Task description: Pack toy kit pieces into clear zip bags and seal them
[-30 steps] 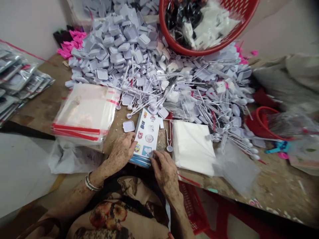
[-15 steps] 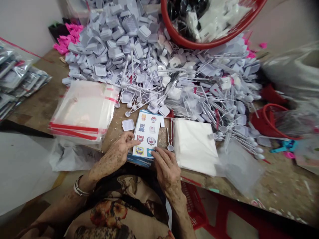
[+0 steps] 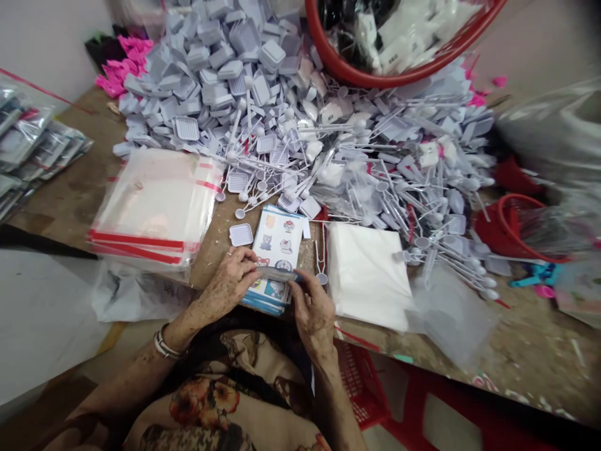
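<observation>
In front of me lies a stack of printed cartoon sheets (image 3: pixel 280 243) with blue edges. A top sheet (image 3: pixel 277 274) is bent up across the stack, its pale underside showing. My left hand (image 3: pixel 233 274) pinches the bent sheet at its left end, fingers closed. At its right end my right hand (image 3: pixel 313 307) is closed on the same sheet, thumb and fingers around the edge. A small ribbed lilac tray (image 3: pixel 241 235) lies just beyond my left hand. Right of the stack are a thin-handled spoon (image 3: pixel 321 277) and a pile of white sheets (image 3: pixel 369 275).
Clear bags with red strips (image 3: pixel 141 207) lie to the left. A heap of lilac plastic trays (image 3: pixel 225 69) and spoons fills the back. A red basket (image 3: pixel 404 80) of packets stands behind, and a small red basket (image 3: pixel 500 225) at right. Packed bags (image 3: pixel 28 138) sit far left.
Before, the top sheet lay flat with my fingers resting on it. Now its near part is bent up and held between both hands.
</observation>
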`<state>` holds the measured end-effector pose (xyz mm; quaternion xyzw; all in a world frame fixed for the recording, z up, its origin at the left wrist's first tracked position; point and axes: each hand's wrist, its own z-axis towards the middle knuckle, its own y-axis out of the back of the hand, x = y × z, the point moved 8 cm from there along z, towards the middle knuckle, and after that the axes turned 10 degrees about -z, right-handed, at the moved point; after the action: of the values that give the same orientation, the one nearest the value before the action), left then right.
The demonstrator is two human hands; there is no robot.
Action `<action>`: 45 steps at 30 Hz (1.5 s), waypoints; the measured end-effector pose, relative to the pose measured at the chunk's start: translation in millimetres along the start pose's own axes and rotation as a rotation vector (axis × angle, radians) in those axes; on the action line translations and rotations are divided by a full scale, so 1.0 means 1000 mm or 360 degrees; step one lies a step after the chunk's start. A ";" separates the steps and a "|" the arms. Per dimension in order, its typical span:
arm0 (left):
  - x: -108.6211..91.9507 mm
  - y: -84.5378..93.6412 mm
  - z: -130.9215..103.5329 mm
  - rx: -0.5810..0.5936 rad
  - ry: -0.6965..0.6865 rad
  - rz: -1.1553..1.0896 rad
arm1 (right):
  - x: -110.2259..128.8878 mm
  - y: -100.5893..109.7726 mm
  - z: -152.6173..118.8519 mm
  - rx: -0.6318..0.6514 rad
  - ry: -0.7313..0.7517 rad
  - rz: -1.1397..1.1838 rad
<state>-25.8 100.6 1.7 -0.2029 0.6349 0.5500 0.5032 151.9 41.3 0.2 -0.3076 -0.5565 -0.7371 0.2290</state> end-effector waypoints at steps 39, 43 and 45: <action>0.012 0.002 0.005 -0.0260 0.0142 -0.0016 | 0.031 -0.021 -0.011 -0.0495 0.0625 -0.0665; 0.004 0.001 0.004 -0.0224 0.0012 0.0168 | 0.035 -0.034 -0.023 -0.0016 0.0836 -0.0804; -0.002 -0.002 0.002 -0.0254 -0.0088 0.0375 | 0.031 -0.033 -0.026 0.0128 0.0805 -0.0884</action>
<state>-22.8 101.4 2.7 -0.1511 0.5945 0.6594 0.4346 102.3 25.6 -5.7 0.0560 -0.5731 -0.8013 0.1624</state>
